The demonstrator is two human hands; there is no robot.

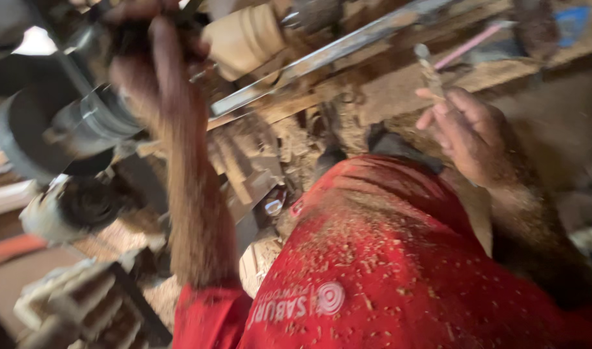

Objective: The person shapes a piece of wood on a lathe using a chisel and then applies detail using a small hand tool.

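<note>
My left hand (147,48) is raised at the top left, next to a pale turned wooden piece (244,39) mounted on a lathe; its fingers are blurred and seem closed on a dark part of the machine. My right hand (467,132) is at the right, fingers curled around a thin metal chisel (428,71) that points upward. Wood shavings cover my red shirt (386,258) and both forearms.
A long metal tool rest or bar (335,52) runs diagonally above the shavings-covered lathe bed (373,97). A grey motor and pulley (57,129) sit at left. Carved wooden pieces (70,304) lie at lower left. A pink stick (470,45) lies at upper right.
</note>
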